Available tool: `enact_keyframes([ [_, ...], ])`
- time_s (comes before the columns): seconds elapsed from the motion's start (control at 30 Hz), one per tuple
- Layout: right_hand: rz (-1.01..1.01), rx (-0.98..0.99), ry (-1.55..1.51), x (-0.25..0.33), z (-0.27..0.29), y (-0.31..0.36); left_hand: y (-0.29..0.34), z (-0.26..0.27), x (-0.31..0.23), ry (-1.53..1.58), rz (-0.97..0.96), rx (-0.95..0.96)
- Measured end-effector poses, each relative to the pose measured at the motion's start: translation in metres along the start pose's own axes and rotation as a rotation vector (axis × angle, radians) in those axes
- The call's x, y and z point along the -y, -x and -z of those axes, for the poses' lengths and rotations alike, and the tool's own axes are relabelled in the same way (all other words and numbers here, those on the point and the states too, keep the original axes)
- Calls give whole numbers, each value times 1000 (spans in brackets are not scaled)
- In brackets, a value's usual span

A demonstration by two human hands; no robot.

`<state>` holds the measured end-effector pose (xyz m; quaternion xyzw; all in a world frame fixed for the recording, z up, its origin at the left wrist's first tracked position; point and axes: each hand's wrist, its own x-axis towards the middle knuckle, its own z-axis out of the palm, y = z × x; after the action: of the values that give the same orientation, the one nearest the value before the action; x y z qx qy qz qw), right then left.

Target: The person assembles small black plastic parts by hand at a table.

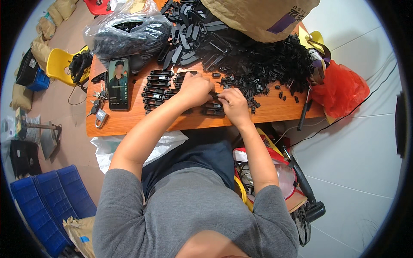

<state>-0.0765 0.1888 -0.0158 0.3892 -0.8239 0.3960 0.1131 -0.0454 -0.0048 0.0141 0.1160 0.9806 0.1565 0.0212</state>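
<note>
Over the front middle of the table, my left hand (pixel 195 89) and my right hand (pixel 234 105) meet at a small black plastic part (pixel 216 97). Fingers of both hands are closed on it, and they partly cover it. Under and left of my left hand, black plastic pieces (pixel 155 88) lie in stacked rows. One more black plastic piece (pixel 213 110) rests on the wood just below my fingertips. To the right of my right hand, small loose black parts (pixel 254 86) spread out from a large heap.
A big heap of black parts (pixel 266 58) covers the back of the orange table (pixel 142 124). Along the left stand a phone (pixel 118 86), keys with a padlock (pixel 101 117) and a clear plastic bag (pixel 127 34). At the right are a red bag (pixel 342 88) and a black-handled tool (pixel 304 112).
</note>
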Motion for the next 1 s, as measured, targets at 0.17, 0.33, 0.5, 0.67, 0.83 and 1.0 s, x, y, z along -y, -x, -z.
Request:
enact_keyframes([
  [0.17,80,2,86,-3,-2,-4,-4,4,-2,-15,29,46],
  [0.33,63,153,239,10,9,-10,-5,5,-2,-43,29,62],
  [0.5,-105,255,337,18,14,-15,-1,4,-4,-64,14,31],
  [0.67,-81,239,270,8,16,-31,3,8,-4,-129,-3,24],
  [0.83,30,219,574,-10,-9,-71,-3,28,-8,-13,1,205],
  [1.0,57,170,575,-15,-12,-76,-48,4,19,-219,231,-376],
])
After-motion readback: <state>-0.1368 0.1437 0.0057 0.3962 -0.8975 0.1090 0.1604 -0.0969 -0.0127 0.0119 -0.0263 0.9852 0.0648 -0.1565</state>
